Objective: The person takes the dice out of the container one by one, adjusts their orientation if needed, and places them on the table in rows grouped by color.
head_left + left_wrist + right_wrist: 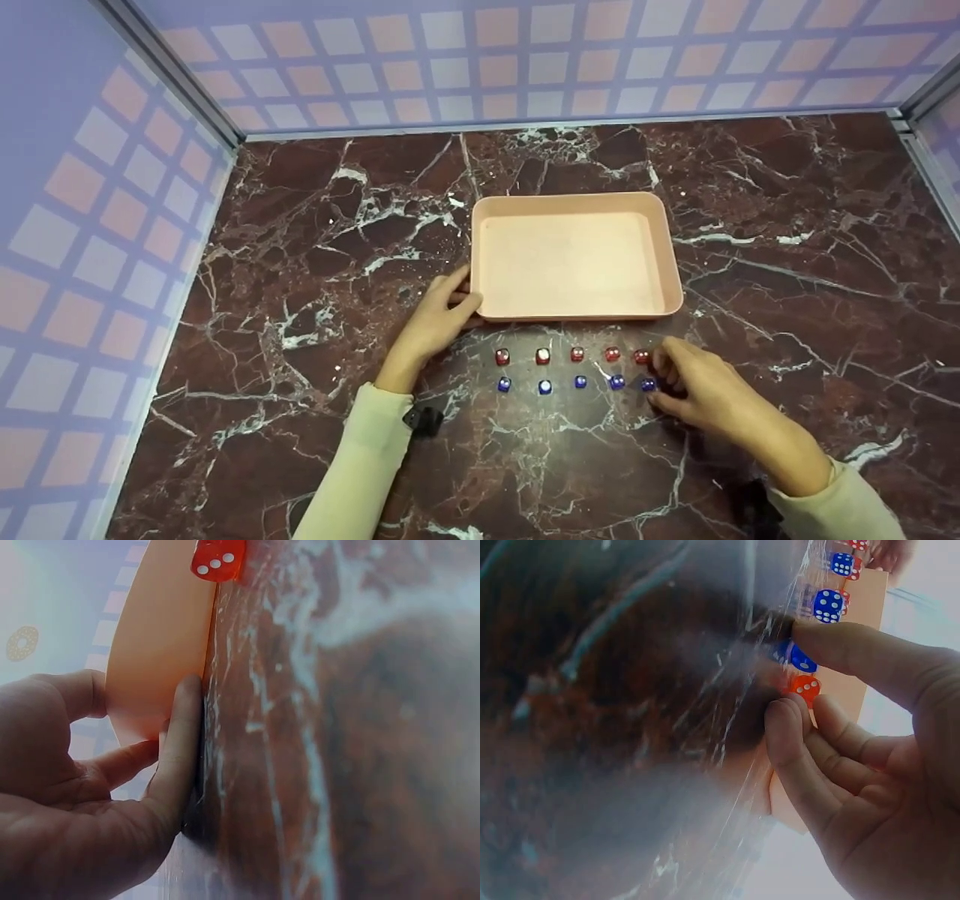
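My left hand (442, 311) touches the outside of a shallow peach tray (577, 318) at its front left corner. In the left wrist view one finger lies low along the tray wall, close to the table. Below the tray, dice form two rows, red in the back and blue in front. At the right end of the rows, my right hand (701, 386) has its thumb by the last blue die (648, 384) and its fingertips by the last red die (641, 357). In the right wrist view, that blue die (802, 658) and red die (805, 688) show between thumb and fingers.
Several more red dice (543, 355) and blue dice (545, 387) continue the rows to the left. The dark red marbled table (315, 420) has white veins. Checkered panels (420, 64) rise along the back and left side, with another at the right edge.
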Demonstrator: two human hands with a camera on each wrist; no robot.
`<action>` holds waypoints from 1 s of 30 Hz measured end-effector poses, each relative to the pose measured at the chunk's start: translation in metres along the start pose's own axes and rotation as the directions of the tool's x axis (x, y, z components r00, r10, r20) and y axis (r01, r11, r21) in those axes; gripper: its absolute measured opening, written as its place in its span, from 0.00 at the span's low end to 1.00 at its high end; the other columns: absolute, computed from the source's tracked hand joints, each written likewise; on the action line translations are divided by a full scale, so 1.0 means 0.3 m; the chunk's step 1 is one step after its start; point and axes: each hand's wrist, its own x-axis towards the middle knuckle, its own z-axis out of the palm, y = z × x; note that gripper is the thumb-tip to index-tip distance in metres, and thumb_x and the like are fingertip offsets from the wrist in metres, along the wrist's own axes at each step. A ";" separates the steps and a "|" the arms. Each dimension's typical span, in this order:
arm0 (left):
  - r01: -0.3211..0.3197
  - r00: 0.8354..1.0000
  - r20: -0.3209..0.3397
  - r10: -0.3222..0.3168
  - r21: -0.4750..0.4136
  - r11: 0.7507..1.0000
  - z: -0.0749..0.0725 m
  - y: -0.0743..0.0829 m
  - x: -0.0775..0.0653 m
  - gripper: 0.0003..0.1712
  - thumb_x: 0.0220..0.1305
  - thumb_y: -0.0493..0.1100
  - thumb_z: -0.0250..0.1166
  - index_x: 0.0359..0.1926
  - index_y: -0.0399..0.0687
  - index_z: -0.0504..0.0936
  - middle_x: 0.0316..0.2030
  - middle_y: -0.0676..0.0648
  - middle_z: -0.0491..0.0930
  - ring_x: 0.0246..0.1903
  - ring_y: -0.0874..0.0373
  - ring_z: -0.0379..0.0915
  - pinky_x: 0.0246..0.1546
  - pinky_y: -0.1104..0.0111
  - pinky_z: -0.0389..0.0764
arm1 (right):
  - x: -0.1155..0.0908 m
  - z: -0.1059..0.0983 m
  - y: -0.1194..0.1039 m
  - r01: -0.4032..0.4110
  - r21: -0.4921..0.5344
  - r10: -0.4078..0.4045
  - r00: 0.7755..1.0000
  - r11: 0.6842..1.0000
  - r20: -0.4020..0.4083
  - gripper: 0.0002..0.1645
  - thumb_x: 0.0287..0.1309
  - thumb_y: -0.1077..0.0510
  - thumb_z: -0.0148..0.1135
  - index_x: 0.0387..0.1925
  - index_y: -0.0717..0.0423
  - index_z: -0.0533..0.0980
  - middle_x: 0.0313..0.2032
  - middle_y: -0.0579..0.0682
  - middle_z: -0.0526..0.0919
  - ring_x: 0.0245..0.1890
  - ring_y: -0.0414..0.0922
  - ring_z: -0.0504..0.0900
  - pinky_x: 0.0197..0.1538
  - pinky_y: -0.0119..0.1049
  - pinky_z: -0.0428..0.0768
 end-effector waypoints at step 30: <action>-0.171 0.947 -0.140 0.289 0.543 0.822 -0.045 0.004 -0.120 0.40 0.76 0.54 0.63 0.79 0.38 0.65 0.64 0.35 0.75 0.64 0.40 0.72 0.70 0.46 0.75 | -0.047 -0.086 -0.024 -0.006 -0.092 -0.007 0.991 0.996 -0.137 0.38 0.61 0.46 0.77 0.69 0.55 0.75 0.60 0.61 0.84 0.55 0.61 0.84 0.58 0.68 0.82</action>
